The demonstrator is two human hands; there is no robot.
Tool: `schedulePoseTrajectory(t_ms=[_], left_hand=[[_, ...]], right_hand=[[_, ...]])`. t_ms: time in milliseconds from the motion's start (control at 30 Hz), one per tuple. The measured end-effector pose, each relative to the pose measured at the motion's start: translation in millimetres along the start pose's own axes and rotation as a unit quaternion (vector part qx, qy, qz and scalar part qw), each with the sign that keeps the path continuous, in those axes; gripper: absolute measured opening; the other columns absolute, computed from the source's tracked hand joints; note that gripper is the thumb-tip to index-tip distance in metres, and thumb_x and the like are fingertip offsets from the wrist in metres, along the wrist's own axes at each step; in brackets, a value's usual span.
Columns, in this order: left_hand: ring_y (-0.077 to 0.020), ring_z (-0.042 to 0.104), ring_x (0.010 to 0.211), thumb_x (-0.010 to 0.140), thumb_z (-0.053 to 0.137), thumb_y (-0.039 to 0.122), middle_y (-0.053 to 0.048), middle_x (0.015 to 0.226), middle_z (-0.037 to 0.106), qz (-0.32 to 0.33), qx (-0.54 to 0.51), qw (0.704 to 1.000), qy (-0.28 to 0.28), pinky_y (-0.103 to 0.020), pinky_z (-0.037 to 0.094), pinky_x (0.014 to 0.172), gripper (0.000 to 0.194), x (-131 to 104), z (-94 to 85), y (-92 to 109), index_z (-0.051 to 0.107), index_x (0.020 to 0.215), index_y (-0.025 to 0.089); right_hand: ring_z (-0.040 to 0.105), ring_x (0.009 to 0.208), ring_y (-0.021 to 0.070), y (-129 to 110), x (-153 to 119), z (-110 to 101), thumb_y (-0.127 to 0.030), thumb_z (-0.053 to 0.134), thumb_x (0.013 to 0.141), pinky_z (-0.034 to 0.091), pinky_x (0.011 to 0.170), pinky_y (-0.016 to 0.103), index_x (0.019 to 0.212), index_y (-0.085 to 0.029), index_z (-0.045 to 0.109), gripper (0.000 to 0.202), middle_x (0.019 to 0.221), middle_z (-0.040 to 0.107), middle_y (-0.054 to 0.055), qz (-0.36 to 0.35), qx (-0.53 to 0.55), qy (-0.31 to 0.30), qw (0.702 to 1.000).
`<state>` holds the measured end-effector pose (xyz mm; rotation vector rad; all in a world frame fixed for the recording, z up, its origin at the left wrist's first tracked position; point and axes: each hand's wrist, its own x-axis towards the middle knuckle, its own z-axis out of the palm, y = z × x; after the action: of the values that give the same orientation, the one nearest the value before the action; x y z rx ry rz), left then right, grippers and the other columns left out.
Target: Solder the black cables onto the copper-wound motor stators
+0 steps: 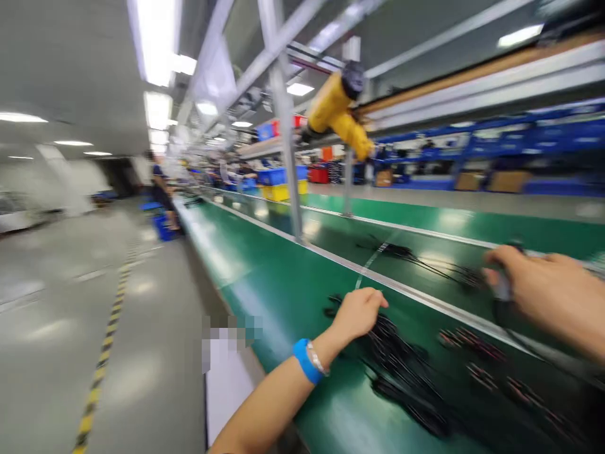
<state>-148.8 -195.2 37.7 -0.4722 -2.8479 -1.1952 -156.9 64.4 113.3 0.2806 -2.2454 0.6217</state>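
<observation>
My left hand (360,312), with a blue band (307,361) on its wrist, is closed at the upper end of a bundle of black cables (401,353) on the green bench (255,277). Its fingertips are partly hidden. My right hand (524,284), blurred, reaches over the rail from the right. Its fingers curl around a small grey and black object (503,290) with a dark cord hanging below; its kind is not clear. Beneath it, more black cables (425,261) lie on the dark green belt. Cable ends with reddish tips (472,343) lie right of the bundle.
A metal rail (401,287) and an upright post (288,145) divide the bench from the belt. Overhead hangs a yellow power tool (338,113). Blue and yellow bins (281,183) stand farther back. A person (163,189) is by the bench at far left.
</observation>
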Motion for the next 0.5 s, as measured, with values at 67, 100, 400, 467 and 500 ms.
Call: schedulePoseTrajectory(t_ms=[67, 100, 400, 467, 500], left_hand=[[-0.0173, 0.062, 0.082, 0.099, 0.028, 0.034, -0.003, 0.084, 0.068, 0.046, -0.028, 0.996, -0.068, -0.027, 0.047, 0.075, 0.045, -18, 25.7, 21, 0.069, 0.097, 0.015], [-0.0175, 0.061, 0.079, 0.1, 0.028, 0.035, -0.003, 0.08, 0.067, 0.069, -0.042, 0.991, -0.108, -0.028, 0.047, 0.074, 0.045, -25, 39.9, 30, 0.068, 0.098, 0.015], [-0.0275, 0.064, 0.102, 0.099, 0.037, 0.036, -0.014, 0.107, 0.069, 0.284, 0.155, 0.928, -0.186, -0.041, 0.05, 0.091, 0.039, -60, 174.7, 119, 0.059, 0.12, 0.013], [-0.0314, 0.064, 0.101, 0.095, 0.044, 0.044, -0.017, 0.107, 0.068, 0.286, 0.178, 0.924, -0.18, -0.045, 0.05, 0.09, 0.047, -56, 191.7, 131, 0.056, 0.125, 0.011], [-0.0322, 0.064, 0.1, 0.093, 0.047, 0.047, -0.017, 0.107, 0.069, 0.292, 0.181, 0.921, -0.185, -0.046, 0.05, 0.089, 0.05, -54, 197.2, 135, 0.055, 0.126, 0.011]], right_hand=[[0.066, 0.078, 0.0241, 15, -56, -47, -0.045, 0.042, 0.099, 0.046, 0.072, 0.043, 0.101, -0.01, 0.069, 0.044, 0.076, 0.07, 0.011, -0.064, -0.074, -0.072, 0.993], [0.068, 0.084, 0.0237, 19, -85, -65, -0.038, 0.042, 0.1, 0.048, 0.076, 0.041, 0.108, -0.013, 0.067, 0.037, 0.084, 0.072, 0.011, -0.051, -0.096, -0.075, 0.991], [0.074, 0.068, 0.0169, 66, -284, -120, -0.017, 0.048, 0.095, 0.061, 0.062, 0.027, 0.103, -0.021, 0.058, 0.013, 0.084, 0.075, 0.004, 0.052, -0.115, 0.013, 0.992], [0.075, 0.075, 0.0182, 73, -298, -117, -0.017, 0.051, 0.092, 0.062, 0.067, 0.029, 0.103, -0.022, 0.058, 0.013, 0.092, 0.076, 0.006, 0.048, -0.098, 0.0, 0.994], [0.074, 0.079, 0.019, 75, -301, -115, -0.017, 0.052, 0.091, 0.062, 0.07, 0.031, 0.104, -0.022, 0.057, 0.014, 0.097, 0.075, 0.007, 0.048, -0.09, -0.006, 0.995]])
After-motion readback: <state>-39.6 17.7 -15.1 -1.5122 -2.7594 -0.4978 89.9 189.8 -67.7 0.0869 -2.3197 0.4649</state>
